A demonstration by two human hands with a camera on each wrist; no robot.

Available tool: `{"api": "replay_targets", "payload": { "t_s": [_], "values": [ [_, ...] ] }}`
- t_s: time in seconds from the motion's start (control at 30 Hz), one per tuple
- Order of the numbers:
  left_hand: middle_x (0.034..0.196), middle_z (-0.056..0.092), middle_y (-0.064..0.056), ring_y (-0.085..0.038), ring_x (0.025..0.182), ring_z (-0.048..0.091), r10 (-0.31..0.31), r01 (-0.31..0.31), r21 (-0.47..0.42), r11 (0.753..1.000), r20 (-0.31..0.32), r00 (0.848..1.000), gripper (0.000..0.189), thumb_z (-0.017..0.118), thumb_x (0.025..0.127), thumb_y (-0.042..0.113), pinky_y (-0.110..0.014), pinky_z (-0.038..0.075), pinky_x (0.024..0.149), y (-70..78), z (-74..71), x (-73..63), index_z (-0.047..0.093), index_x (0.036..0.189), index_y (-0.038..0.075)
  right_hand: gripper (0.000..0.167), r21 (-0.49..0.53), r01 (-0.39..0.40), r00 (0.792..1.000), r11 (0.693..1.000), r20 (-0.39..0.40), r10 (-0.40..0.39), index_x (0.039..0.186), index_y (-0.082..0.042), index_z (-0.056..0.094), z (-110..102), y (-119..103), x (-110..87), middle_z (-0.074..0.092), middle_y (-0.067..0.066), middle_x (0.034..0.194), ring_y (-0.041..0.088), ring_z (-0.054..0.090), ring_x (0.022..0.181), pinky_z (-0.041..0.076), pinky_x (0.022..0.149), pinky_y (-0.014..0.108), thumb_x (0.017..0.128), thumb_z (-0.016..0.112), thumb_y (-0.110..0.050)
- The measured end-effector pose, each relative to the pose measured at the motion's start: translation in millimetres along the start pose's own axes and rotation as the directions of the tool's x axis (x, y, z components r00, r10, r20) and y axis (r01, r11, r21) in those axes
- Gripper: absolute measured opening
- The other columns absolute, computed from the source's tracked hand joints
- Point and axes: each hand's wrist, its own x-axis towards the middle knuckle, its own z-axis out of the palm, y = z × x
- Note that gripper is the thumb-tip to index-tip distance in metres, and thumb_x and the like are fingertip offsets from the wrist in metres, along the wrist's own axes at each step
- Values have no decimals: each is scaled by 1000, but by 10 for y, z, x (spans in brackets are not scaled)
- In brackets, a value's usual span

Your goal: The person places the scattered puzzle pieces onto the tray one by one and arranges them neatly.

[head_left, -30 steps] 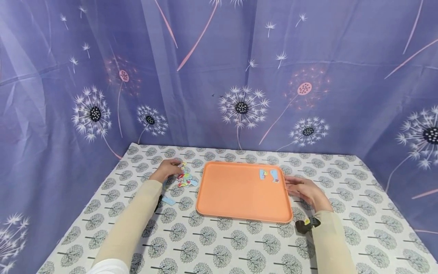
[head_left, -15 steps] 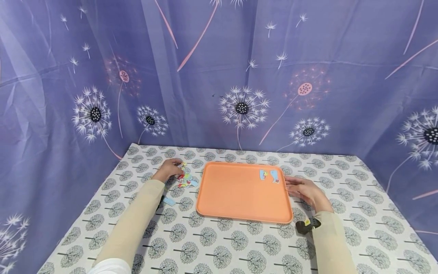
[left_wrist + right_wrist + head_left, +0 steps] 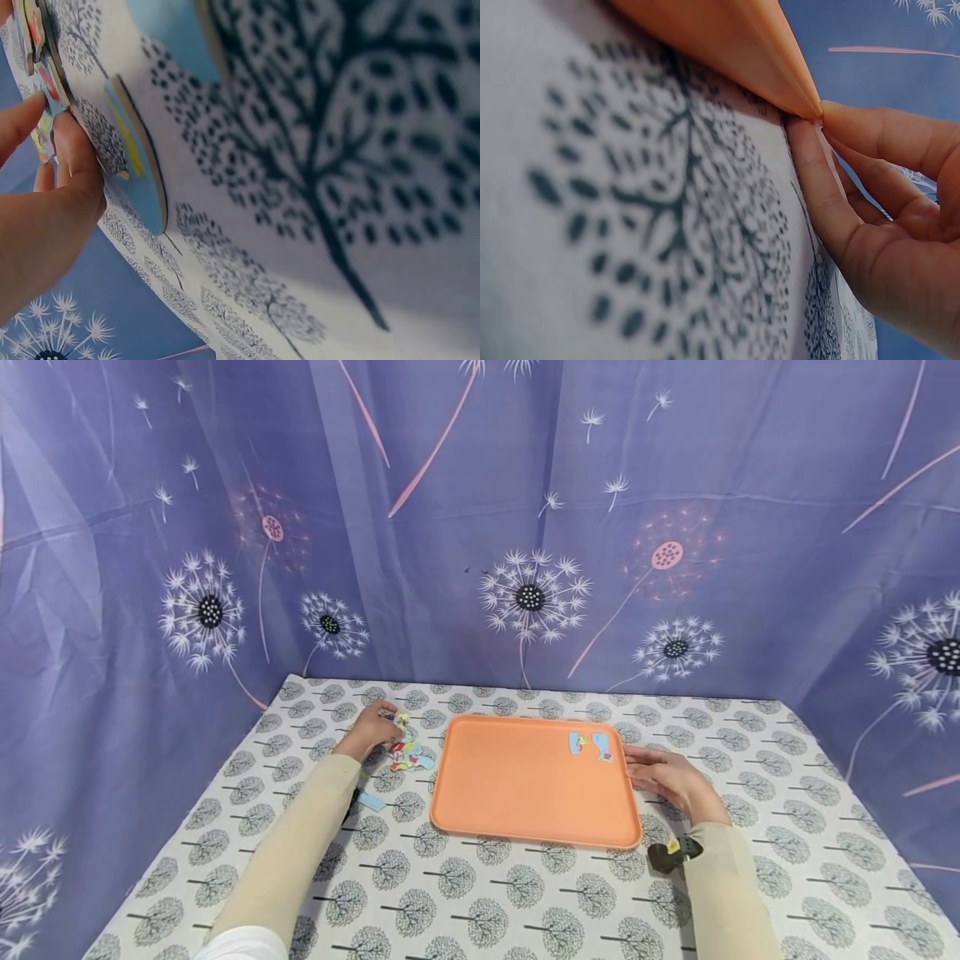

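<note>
Blue pc cut off & blurred at L wrist view's top.

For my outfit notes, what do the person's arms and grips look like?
The left sleeve and right sleeve are long and plain cream, with white fabric at the left one's upper end. Left grip and right grip are ungloved. A black strap and black device with a yellow mark are worn on the right; a dark piece on the left is mostly hidden.

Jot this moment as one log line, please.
left hand: pinches piece | right hand: holds tray edge | tray's far right corner: two pieces
</note>
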Motion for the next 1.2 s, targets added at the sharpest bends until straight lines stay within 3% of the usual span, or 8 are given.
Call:
{"api": "replay_targets", "payload": {
  "t_s": [0.2, 0.33, 0.47, 0.57, 0.7, 0.9, 1.07, 1.2],
  "values": [
    [68, 52, -3, -13, 56, 45, -7, 6, -56, 998, -18, 1000, 45, 62, 86, -5, -26, 44, 53, -3, -1, 2, 49, 129, 3, 61, 42, 47, 998, 998, 44, -49, 142, 11, 36, -48, 19, -10, 57, 20, 128, 8, 63, 96, 55, 92, 26, 88, 63, 2],
    [68, 50, -2, -14, 56, 41, -12, 11, -99, 995, -11, 1000, 44, 57, 89, -4, -27, 42, 54, -10, -8, -12, 51, 132, 5, 59, 63, 67, 996, 996, 60, -71, 140, 12, 38, -58, 29, -17, 63, 13, 118, 8, 64, 93, 56, 89, 25, 87, 63, 4],
    [77, 57, -5, -15, 61, 50, -16, 11, -123, 992, -41, 999, 44, 58, 90, -1, -29, 46, 60, 12, -19, -23, 54, 133, 7, 61, 30, 49, 998, 998, 37, -50, 142, 13, 33, -38, 19, -10, 56, 23, 128, 6, 63, 94, 55, 92, 27, 88, 62, 4],
    [94, 64, -11, -16, 70, 59, -7, -2, -142, 990, -62, 998, 46, 60, 90, 1, -32, 54, 70, 44, -30, -30, 53, 135, 8, 61, 4, 34, 999, 999, 29, -34, 143, 12, 31, -22, 10, -8, 47, 28, 137, 7, 62, 97, 54, 93, 27, 90, 60, 4],
    [114, 62, -19, -20, 82, 65, 0, -11, -161, 987, -64, 998, 47, 60, 93, 4, -37, 58, 82, 98, -31, -51, 50, 139, 8, 61, -23, 30, 999, 999, 29, -29, 144, 12, 30, -16, 4, -13, 43, 29, 140, 7, 62, 99, 54, 93, 27, 91, 59, 4],
    [121, 60, -22, -34, 106, 62, 8, -17, -195, 981, -42, 999, 45, 62, 93, 6, -39, 56, 91, 138, 11, -50, 51, 137, 5, 62, -15, 32, 999, 999, 25, -32, 143, 12, 30, -24, 20, 0, 42, 30, 140, 6, 62, 98, 53, 94, 26, 90, 59, 4],
    [126, 56, -24, -31, 109, 61, 2, -3, -260, 965, -6, 1000, 44, 60, 93, 4, -39, 54, 96, 214, 83, -46, 50, 137, 2, 61, -22, 24, 999, 999, 27, -24, 144, 11, 30, -18, 3, -6, 40, 30, 142, 7, 61, 100, 53, 95, 26, 90, 59, 3],
    [121, 57, -21, -30, 109, 61, -3, 6, -337, 941, 8, 1000, 44, 60, 92, 0, -38, 53, 97, 301, 180, -40, 51, 136, 0, 62, -19, 16, 1000, 1000, 27, -16, 144, 10, 30, -10, -18, -12, 39, 31, 142, 8, 61, 101, 53, 95, 27, 90, 60, 2]
  ]
}}
